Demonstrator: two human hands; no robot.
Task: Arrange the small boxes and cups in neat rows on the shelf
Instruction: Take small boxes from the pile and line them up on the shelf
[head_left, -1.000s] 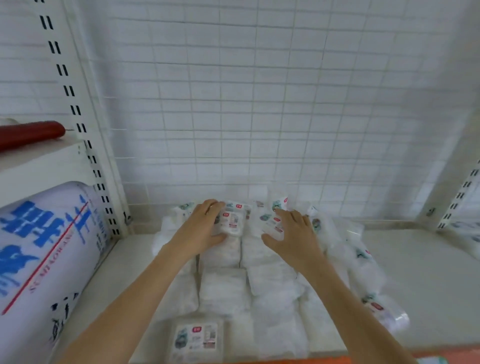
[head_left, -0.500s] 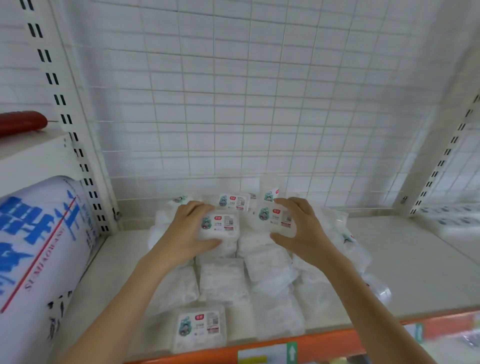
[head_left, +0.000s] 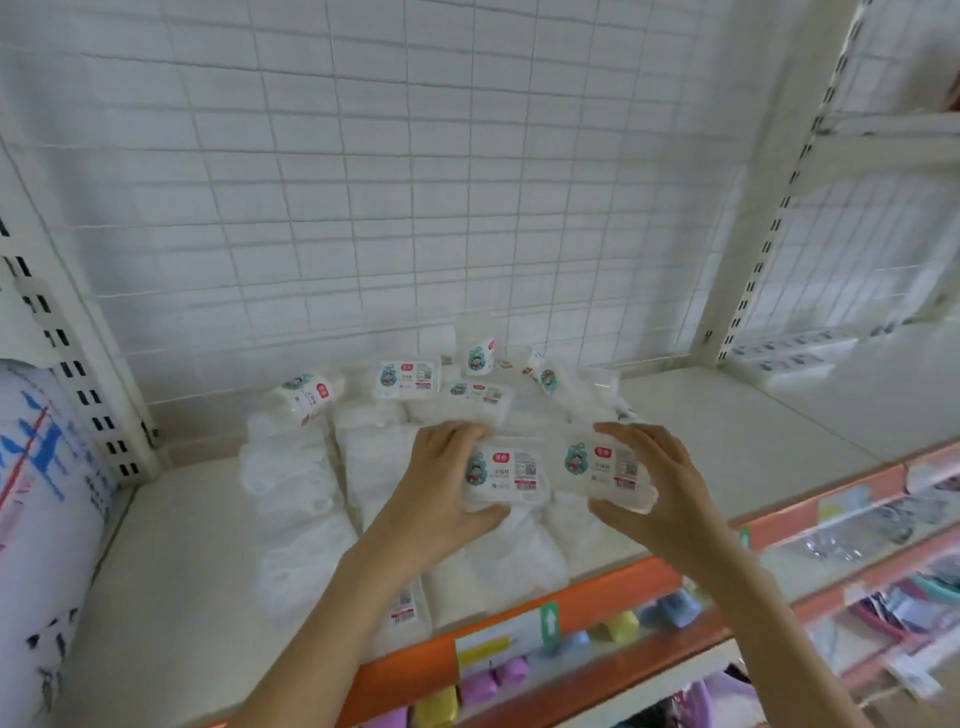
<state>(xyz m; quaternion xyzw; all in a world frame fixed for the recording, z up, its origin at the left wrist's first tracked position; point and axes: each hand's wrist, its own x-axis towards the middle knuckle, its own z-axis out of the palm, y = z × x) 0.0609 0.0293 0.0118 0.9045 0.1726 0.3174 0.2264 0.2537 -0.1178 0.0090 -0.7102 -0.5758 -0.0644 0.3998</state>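
Two small boxes are up off the pile, one per hand: left hand (head_left: 434, 493) clamps the left box (head_left: 503, 473), right hand (head_left: 660, 488) clamps the right box (head_left: 602, 467), edges touching between the hands. Mid-carry; next they likely need a gap in a row on the shelf (head_left: 727, 441). Packs under the hands are blurred, labels unreadable; no cups made out.

**Shelf layout, head view**

Packs in rows on the shelf (head_left: 727, 441), left of centre; labelled boxes (head_left: 408, 379) behind them, near the wire grid (head_left: 415, 182) at the back; left hand (head_left: 436, 499) and right hand (head_left: 660, 493) each hold a box, left box (head_left: 501, 475) touching right box (head_left: 602, 467), above the front rows; large roll (head_left: 36, 519) at far left; lower shelf (head_left: 857, 530) below right.
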